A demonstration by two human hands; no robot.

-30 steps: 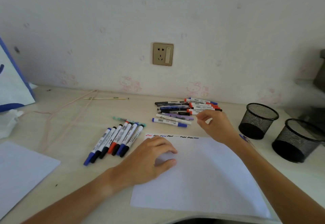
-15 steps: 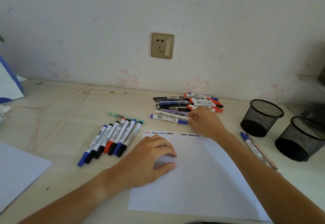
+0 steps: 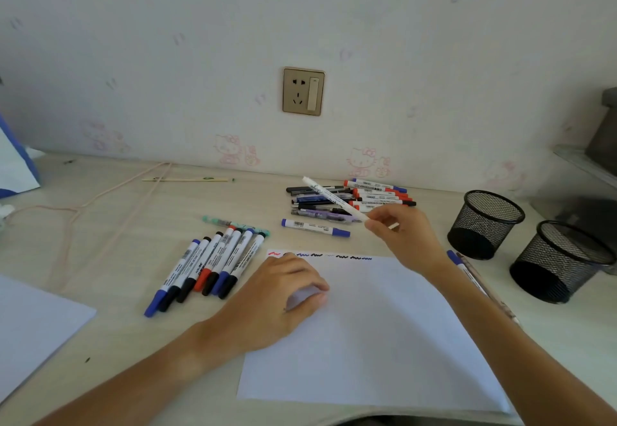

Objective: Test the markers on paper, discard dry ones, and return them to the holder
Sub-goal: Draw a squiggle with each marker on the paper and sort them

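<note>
White marker (image 3: 335, 198), that's the one in play: your right hand (image 3: 405, 237) pinches it near its lower end, and the long barrel angles up and away over the untested pile (image 3: 350, 200) at the back of the tabletop (image 3: 110, 225). It looks light and stiff, a slim plastic barrel, so a fingertip pinch is enough to carry it. Held so far toward one end, though, it could swing, and smooth plastic can twist in the fingers. I'd take hold closer to the middle before pulling the cap, and near the tip for writing. Whether it's capped, I can't tell from here.

Your left hand (image 3: 287, 295) rests on the sheet of paper (image 3: 384, 342), fingers loosely curled and gripping nothing, pinning the page. That's useful, since thin paper slides easily under a pen stroke. A row of test squiggles (image 3: 320, 255) runs along the sheet's far edge, with room left to its right.

Six markers (image 3: 207, 265) lie side by side to the left of the paper, well apart from the pile. Two black mesh holders (image 3: 485, 222) wait on the right, both looking empty, so nothing appears returned yet.
</note>
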